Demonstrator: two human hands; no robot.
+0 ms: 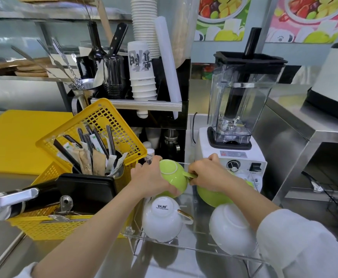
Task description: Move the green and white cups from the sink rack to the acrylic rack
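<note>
Left hand (pixel 151 178) is wrapped around the bowl of the upside-down green cup (pixel 173 177), fingers curled over its far side and thumb under the near edge, so it's clamped on the cup body, while the right hand (pixel 209 173) pinches that same cup's handle, which sticks out to the right. Looks like glazed ceramic, so I'd guess stiff, a bit heavy for its size, slick if wet, and definitely chippy if it knocks its neighbours. Gripping the round body plus the handle seems like the safest hold, since the foot ring on top gives nothing to grab. The cup sits at the back-left spot of the acrylic rack (pixel 184 244), right between both hands, and I can't tell if it's fully seated on its peg or hanging just above it. Just below the left hand is a white cup (pixel 164 218) with a gold-edged handle, also upside down. Under the right wrist there's a second green cup (pixel 211 194), and nearer along that forearm a second white cup (pixel 230 229), partly hidden by the sleeve. Off to the left of the left hand is a yellow basket (pixel 95 125) full of utensils, and behind the right hand stands a blender (pixel 242 109).
</note>
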